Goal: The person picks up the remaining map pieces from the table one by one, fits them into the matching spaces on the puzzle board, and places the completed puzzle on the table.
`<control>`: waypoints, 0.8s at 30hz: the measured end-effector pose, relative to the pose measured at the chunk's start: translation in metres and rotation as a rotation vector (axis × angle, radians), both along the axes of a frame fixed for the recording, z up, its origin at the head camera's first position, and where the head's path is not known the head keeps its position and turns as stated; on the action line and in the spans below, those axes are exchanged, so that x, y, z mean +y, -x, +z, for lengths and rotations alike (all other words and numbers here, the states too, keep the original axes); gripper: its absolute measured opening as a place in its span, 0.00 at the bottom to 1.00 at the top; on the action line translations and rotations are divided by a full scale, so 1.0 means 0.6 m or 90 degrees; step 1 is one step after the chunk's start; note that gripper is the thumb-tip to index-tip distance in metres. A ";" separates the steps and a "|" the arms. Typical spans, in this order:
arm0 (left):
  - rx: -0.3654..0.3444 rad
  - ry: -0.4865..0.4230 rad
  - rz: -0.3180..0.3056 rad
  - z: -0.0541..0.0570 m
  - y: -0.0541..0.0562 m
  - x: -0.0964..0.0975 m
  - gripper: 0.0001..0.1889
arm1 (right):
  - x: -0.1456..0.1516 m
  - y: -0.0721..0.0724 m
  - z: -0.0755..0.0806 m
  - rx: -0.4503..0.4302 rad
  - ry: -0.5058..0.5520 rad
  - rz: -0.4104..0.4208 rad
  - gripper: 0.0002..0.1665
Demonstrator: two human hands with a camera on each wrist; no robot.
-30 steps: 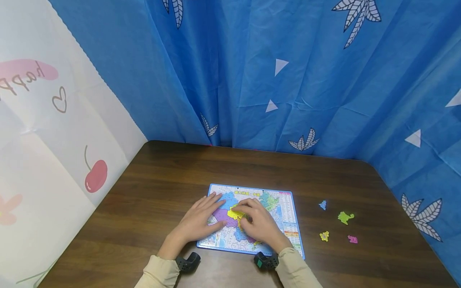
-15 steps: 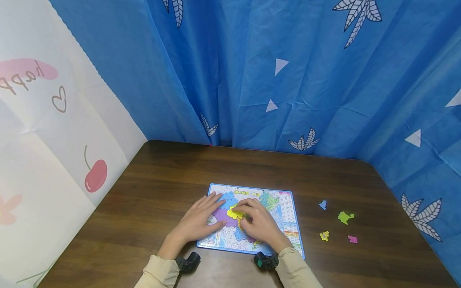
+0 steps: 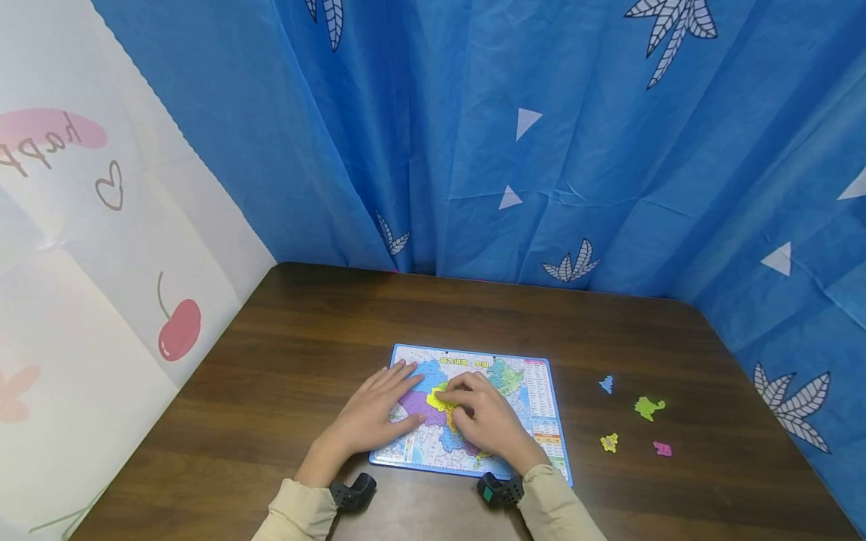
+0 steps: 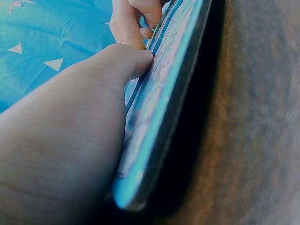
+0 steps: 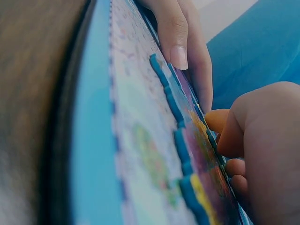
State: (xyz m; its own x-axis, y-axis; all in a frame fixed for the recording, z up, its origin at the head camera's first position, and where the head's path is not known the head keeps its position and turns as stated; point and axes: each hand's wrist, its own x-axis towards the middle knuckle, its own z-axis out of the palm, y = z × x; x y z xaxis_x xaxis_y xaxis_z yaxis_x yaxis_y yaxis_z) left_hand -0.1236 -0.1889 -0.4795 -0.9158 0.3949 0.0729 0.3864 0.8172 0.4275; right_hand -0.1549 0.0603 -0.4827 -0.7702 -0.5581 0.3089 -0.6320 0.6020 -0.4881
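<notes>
A map puzzle board (image 3: 501, 472) with a blue rim lies on the table in the head view. My left hand (image 3: 370, 413) rests flat on its left part, fingers spread over the blue and purple puzzle pieces. The left thumb touches the purple piece (image 3: 421, 409). With curled fingers, my right hand (image 3: 490, 417) holds a yellow puzzle piece (image 3: 436, 399) at the middle of the map, its thumb and index fingertips low against the pieces. In the right wrist view, raised piece edges (image 5: 171, 103) show beside these fingertips. The hand hides part of the yellow piece and its neighbours.
Right of the board lie loose pieces on the table (image 3: 325, 323): a blue one (image 3: 607, 385), a green one (image 3: 649, 408), a yellow one (image 3: 610, 442) and a pink one (image 3: 662, 448). A blue curtain (image 3: 473, 225) hangs behind the table, with a white sheet (image 3: 135, 263) at left.
The right fingertips shift very slightly at the yellow piece, and a little more orange shows beneath them. The left hand, the board and the loose pieces stay in place.
</notes>
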 end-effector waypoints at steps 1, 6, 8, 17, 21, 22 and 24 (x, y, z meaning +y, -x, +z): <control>0.001 0.000 0.000 0.000 0.000 0.000 0.39 | 0.000 0.000 0.001 -0.004 -0.001 -0.001 0.19; 0.003 -0.001 -0.002 -0.001 0.000 0.000 0.39 | 0.001 -0.001 0.002 -0.004 -0.007 0.001 0.18; 0.003 0.001 -0.002 -0.002 0.000 0.000 0.39 | 0.001 -0.001 0.002 -0.003 -0.008 0.003 0.18; 0.000 0.004 0.000 -0.002 0.000 0.001 0.39 | 0.002 0.000 0.000 0.010 -0.010 0.014 0.18; 0.002 0.005 0.000 -0.002 0.000 0.001 0.39 | 0.003 0.001 0.000 0.009 -0.010 0.017 0.17; 0.002 0.005 0.000 -0.002 0.000 0.001 0.39 | 0.003 0.002 0.000 0.007 -0.011 0.018 0.17; 0.003 0.003 -0.001 -0.002 0.000 0.001 0.39 | 0.003 0.002 0.000 0.005 -0.012 0.019 0.17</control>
State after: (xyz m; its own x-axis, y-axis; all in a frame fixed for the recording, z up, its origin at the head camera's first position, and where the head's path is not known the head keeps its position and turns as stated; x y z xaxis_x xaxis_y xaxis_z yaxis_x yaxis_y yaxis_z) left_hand -0.1237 -0.1884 -0.4806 -0.9148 0.3969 0.0750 0.3898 0.8187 0.4216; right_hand -0.1560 0.0621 -0.4827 -0.7505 -0.5866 0.3043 -0.6537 0.5913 -0.4723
